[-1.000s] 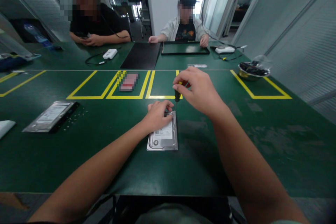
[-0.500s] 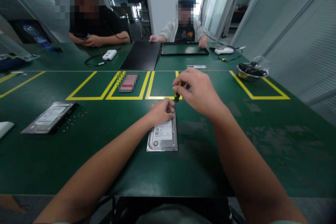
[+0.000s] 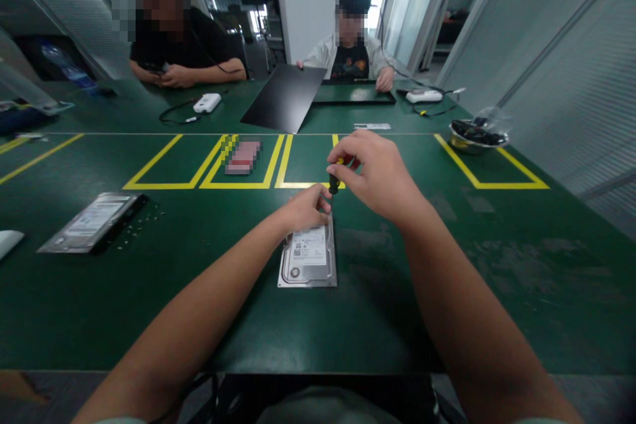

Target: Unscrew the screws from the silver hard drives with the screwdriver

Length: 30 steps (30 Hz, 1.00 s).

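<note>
A silver hard drive (image 3: 311, 252) with a white label lies flat on the green table. Its far end is covered by my left hand (image 3: 305, 209), whose curled fingers grip the drive and hold it down. Above the drive's far right corner, my right hand (image 3: 372, 169) pinches a black and yellow screwdriver (image 3: 334, 182) between thumb and fingers. The screwdriver stands nearly upright, shaft down; its tip is hidden close to my left fingertips, so I cannot tell whether it sits in a screw.
Another hard drive (image 3: 92, 222) lies at left beside several scattered screws (image 3: 139, 225). Yellow tape marks boxes near a blurred pink item (image 3: 243, 158). A bowl (image 3: 479, 136) of dark items stands at right. Across the table, one person holds a black panel (image 3: 285, 99) by a black frame (image 3: 355, 103).
The person opposite has lifted the black panel and shifted it to the right. My hands, the screwdriver and the hard drive have hardly moved.
</note>
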Available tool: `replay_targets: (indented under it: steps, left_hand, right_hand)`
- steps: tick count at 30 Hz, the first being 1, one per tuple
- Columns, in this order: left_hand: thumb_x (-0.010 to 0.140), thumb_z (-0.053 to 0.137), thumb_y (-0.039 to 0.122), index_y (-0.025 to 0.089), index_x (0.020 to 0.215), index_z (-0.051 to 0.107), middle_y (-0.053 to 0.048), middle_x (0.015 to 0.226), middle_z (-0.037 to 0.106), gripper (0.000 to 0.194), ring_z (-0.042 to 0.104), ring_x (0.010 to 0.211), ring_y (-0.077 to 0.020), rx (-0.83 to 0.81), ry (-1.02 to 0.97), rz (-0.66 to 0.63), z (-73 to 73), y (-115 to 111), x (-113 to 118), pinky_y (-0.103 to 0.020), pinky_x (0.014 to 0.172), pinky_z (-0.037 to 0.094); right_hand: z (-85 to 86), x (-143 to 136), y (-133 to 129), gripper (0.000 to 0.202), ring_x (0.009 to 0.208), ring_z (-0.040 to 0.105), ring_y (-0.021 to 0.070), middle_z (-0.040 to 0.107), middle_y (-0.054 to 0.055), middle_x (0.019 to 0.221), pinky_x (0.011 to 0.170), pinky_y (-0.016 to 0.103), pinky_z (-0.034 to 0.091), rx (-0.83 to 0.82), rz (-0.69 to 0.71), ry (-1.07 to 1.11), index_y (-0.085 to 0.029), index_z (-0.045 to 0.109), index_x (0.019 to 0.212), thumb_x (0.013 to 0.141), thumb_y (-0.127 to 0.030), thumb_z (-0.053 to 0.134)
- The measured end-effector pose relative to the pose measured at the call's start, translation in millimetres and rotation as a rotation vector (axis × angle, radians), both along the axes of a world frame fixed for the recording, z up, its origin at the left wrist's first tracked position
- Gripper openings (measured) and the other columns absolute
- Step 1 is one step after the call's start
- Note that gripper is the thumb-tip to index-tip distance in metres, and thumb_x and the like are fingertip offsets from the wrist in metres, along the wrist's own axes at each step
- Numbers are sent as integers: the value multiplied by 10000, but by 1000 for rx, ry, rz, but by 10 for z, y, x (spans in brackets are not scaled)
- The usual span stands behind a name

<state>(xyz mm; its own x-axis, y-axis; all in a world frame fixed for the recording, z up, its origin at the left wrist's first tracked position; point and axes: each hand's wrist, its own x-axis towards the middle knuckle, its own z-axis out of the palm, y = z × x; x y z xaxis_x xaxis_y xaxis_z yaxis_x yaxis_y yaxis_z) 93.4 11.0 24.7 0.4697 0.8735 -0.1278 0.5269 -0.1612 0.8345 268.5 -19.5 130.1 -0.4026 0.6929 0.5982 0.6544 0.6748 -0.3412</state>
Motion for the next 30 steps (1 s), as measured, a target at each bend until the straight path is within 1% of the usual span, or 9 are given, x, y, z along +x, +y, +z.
replay_targets:
  steps: [5,8,12,15,19,25,27,30]
  left_hand:
    - [637,666,147,204,975,467,2,866,632,396,582,719,-150,-23,22,-12,47,-5,12,-286,649,443]
    - [635,663,146,204,965,465,4,864,627,389,574,708,-147,-15,28,-15,50,-4,9,-290,648,439]
    - [637,667,152,203,974,472,4,867,625,392,577,720,-151,-6,17,-22,43,2,2,-301,669,444]
    - [639,663,146,199,997,478,1,869,619,406,579,726,-153,-19,6,-26,40,4,3,-304,670,446]
    - [632,665,137,197,1012,476,3,862,606,429,572,720,-148,-31,-21,-24,31,7,7,-293,652,442]
    - [638,658,126,197,1032,475,11,855,590,440,550,676,-130,-50,-26,-26,43,-6,10,-279,616,426]
    - [639,662,120,194,1040,477,11,853,589,448,550,681,-132,-53,-21,-16,57,-16,14,-279,618,428]
    - [640,663,114,188,1045,480,8,855,594,451,558,695,-138,-57,-14,-10,75,-23,18,-285,627,437]
  right_hand:
    - [-6,15,6,218,882,630,193,716,32,966,783,313,452,-13,7,-7,-191,699,960,805,-100,577]
    - [-5,6,8,162,869,627,191,716,36,939,772,310,450,-15,12,-8,-183,705,914,808,-119,601]
    - [-3,-9,11,64,819,603,180,673,44,869,739,302,448,-5,2,17,-177,698,827,816,-169,636]
    - [-11,-2,14,104,827,610,182,684,38,864,745,302,450,4,9,10,-178,701,843,809,-131,613]
    - [-19,7,13,212,889,636,195,725,30,962,778,314,461,-5,14,15,-189,710,935,801,-90,579]
    - [-14,-2,19,108,859,616,195,682,56,908,759,317,465,-7,0,10,-178,708,858,807,-142,620]
    - [-21,5,26,144,863,620,195,691,48,911,762,318,463,-1,-3,6,-184,708,887,804,-123,606]
    - [-32,17,33,233,893,634,195,716,33,975,768,315,466,-7,12,8,-198,705,970,803,-94,581]
